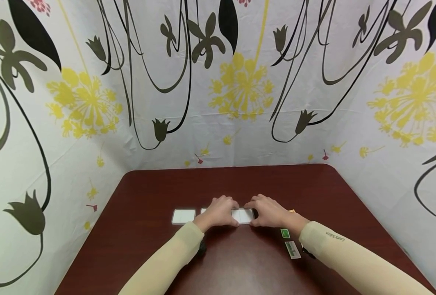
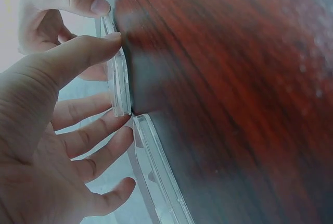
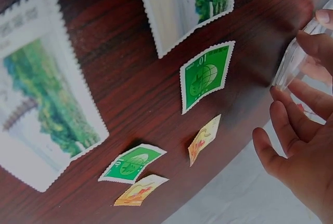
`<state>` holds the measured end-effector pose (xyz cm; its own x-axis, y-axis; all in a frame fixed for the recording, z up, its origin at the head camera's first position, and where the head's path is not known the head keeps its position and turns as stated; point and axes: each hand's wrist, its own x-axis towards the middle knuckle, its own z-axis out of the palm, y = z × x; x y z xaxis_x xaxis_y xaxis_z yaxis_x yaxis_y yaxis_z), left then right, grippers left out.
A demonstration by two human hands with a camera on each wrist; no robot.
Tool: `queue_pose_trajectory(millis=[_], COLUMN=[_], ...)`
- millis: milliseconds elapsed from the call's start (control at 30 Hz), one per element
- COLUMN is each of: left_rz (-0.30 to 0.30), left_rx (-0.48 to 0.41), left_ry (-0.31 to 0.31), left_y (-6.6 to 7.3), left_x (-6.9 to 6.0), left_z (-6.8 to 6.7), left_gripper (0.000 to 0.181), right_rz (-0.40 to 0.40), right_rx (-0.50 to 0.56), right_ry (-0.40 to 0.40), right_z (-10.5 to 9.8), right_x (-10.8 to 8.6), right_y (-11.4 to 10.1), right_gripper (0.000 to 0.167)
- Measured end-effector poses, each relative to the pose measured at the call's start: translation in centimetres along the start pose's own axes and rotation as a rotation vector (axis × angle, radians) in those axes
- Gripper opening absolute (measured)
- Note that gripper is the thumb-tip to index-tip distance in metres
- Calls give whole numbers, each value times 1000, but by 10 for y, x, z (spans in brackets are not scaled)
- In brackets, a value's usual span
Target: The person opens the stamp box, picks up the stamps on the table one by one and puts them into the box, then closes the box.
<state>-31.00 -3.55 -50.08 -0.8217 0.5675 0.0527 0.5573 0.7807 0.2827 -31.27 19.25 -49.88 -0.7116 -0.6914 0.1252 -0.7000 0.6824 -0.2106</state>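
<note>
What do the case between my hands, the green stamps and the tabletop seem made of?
The case is probably glossy plastic: see-through edges. The green stamps look like matte paper: perforated, curling edges. The tabletop seems shiny wood or laminate: streaky grain.

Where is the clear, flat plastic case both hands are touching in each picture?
Head: the clear, flat plastic case is below centre, slightly right.
Left wrist: the case is upper left.
Right wrist: the case is upper right.
Shared landmark: the dark-red wooden table.
</note>
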Motion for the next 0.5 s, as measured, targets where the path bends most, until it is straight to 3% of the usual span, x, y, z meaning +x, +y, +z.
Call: queue_pose_trajectory(millis=[500], left_rz=[13], left_rx=[4], left_ry=[21], left_y=[1], left_x=[0], left_z=[-7], left_gripper=[46], right_rz=[-13], right_rx=[-10], right_ry=[16], right_z=[-8], right_x=[0], right_y=[1], right_gripper=[49])
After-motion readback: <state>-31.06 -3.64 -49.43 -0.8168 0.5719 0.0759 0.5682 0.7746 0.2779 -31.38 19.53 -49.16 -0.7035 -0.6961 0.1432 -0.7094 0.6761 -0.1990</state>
